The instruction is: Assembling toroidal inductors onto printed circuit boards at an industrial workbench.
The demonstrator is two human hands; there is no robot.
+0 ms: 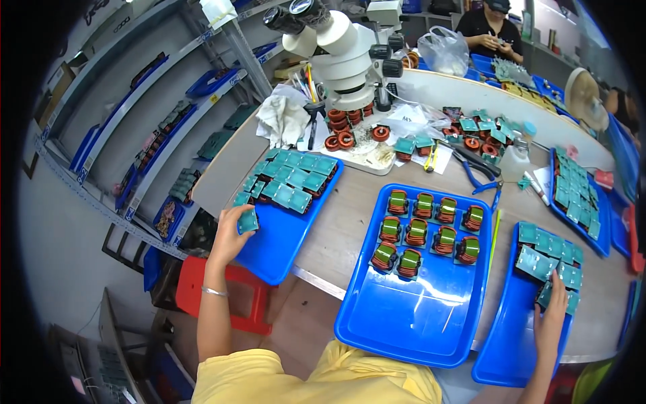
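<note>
My left hand [233, 234] pinches a small green circuit board [248, 220] above the near-left edge of the left blue tray [269, 252]. Rows of similar green boards [296, 172] fill that tray's far part. My right hand [553, 311] reaches into the right blue tray [501, 343], its thumb and fingers around a green board [544, 293] at the near end of the group there. Between my hands sits the middle blue tray [410, 316], with several coils [416, 231], green on top with copper-coloured windings, in rows across its far half.
A microscope [340, 57] stands at the back, with red ring coils [344, 139] beneath it. Blue-handled pliers [476, 182] and a bottle [515, 161] lie farther right. Another blue tray [609, 242] holds boards. Shelving [145, 121] and a red stool [249, 296] are left. A person [494, 34] sits across.
</note>
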